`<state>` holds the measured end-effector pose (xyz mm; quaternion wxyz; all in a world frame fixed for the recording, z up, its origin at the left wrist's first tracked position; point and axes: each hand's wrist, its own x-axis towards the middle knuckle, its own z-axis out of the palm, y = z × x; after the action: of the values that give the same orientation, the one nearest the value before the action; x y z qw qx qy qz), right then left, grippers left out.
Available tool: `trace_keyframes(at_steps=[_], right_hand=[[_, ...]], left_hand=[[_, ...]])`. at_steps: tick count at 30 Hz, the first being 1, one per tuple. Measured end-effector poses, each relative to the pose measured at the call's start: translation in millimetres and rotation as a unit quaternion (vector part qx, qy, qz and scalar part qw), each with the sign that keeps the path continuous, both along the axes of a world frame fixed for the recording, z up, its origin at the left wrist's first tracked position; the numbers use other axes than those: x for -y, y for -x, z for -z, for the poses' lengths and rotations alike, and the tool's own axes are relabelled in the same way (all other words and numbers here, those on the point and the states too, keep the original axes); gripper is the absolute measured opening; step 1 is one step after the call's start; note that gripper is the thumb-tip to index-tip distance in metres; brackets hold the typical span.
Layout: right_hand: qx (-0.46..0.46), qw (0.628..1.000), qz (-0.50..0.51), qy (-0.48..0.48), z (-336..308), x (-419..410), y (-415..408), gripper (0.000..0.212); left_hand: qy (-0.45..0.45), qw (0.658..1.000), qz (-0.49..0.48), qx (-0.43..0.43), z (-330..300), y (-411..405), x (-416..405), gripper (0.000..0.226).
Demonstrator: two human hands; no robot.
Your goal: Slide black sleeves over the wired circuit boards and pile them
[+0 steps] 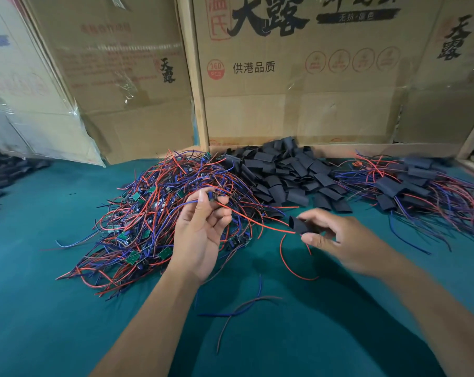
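My left hand [203,229] pinches a wired circuit board [212,196] between thumb and fingers, above the edge of a big tangle of red and blue wired boards [154,213]. One red wire [257,222] runs from that board toward a black sleeve [301,223]. My right hand [336,235] pinches this sleeve, its open end facing left, close to the wire's tip. Behind lies a heap of loose black sleeves [287,172]. At the right sits a pile of boards inside sleeves [409,183].
The work lies on a green cloth table [53,308]. Cardboard boxes [298,77] form a wall along the back edge. Loose wire offcuts [241,308] lie near my forearms. More dark sleeves [2,175] show at the far left.
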<state>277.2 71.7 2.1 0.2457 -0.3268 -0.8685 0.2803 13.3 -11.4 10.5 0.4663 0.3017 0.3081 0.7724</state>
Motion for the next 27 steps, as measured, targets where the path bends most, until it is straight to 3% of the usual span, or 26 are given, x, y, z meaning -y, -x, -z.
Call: trace_keyframes(at_steps=[4,10,16,27], right_hand=[[0.023,0.999,0.019,-0.019,-7,-1,-8,0.025],[0.056,0.998,0.018,0.025,-11,4,-5,0.042],[0.115,0.993,0.002,0.012,-16,13,1,0.031],[0.101,0.995,-0.004,0.008,-22,20,4,0.024]], left_hand=[[-0.002,1.0,-0.001,0.003,-1,1,1,0.023],[0.007,1.0,-0.006,-0.002,-2,-1,2,0.022],[0.01,1.0,-0.011,-0.002,-2,1,3,0.022],[0.009,1.0,-0.014,-0.005,-3,-1,2,0.02]])
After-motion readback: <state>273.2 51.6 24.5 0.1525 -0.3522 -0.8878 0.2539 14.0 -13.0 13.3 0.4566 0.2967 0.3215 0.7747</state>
